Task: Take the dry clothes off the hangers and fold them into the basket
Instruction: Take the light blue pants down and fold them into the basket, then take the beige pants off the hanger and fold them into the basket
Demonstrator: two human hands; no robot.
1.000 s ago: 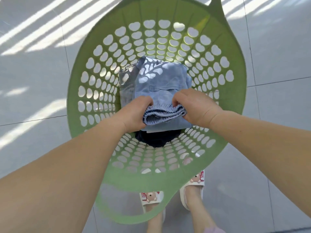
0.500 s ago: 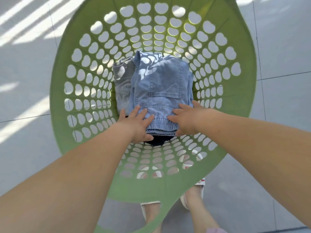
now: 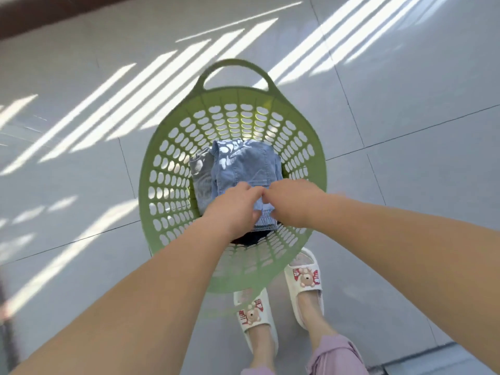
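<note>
A green perforated laundry basket (image 3: 153, 169) stands on the tiled floor in front of me. Inside lies a folded light-blue denim garment (image 3: 244, 165) on top of a grey garment (image 3: 200, 175). A dark garment (image 3: 249, 239) peeks out under its near end. My left hand (image 3: 234, 208) and my right hand (image 3: 293, 203) hover side by side over the denim's elastic near edge, fingers loosely bent and nothing visibly held. Both hands are blurred by motion.
My feet in white bear-print slippers (image 3: 303, 278) stand just behind the basket's near rim. Grey floor tiles (image 3: 81, 185) with sunlit stripes surround the basket. A dark strip (image 3: 40, 14) runs along the far left top.
The hands pressed the folded denim down into the basket, then lifted off it. The view has pulled up and back, so the whole basket and its far handle now show.
</note>
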